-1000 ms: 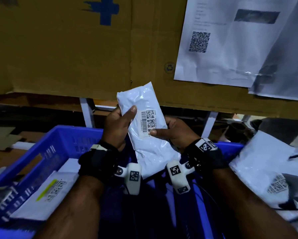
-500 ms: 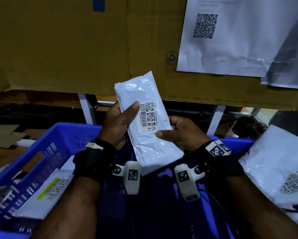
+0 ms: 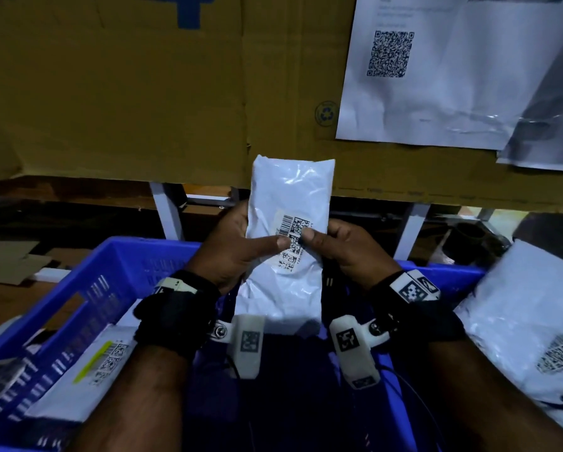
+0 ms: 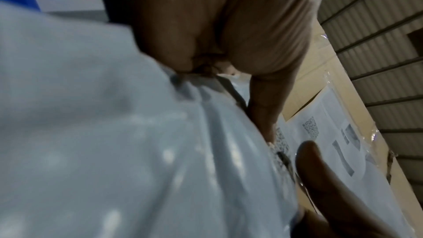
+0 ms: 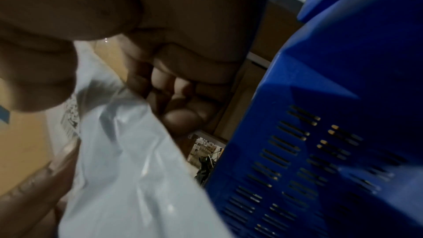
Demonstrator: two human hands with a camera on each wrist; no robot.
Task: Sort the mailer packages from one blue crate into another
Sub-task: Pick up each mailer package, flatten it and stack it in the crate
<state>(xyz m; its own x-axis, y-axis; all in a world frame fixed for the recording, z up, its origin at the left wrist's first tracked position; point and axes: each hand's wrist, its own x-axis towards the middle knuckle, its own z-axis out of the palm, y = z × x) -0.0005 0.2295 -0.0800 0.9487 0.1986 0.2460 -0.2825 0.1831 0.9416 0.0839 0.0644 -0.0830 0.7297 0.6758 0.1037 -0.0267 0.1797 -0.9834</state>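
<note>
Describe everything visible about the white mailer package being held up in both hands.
The white mailer is a glossy, crinkled plastic pouch, longer than wide, held nearly upright above the blue crate and in front of the cardboard sheet. A printed label with a barcode and square codes faces the head camera. The left hand and right hand grip its two sides, fingers behind, both thumbs pressing on the label. Its top edge is free; the bottom end hangs below the hands.

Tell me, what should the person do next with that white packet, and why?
Probably lower the mailer into a crate. Both hands, left and right, pinch it upright above the crate, thumbs on its label as if just read; nothing else is left but to place it.
</note>
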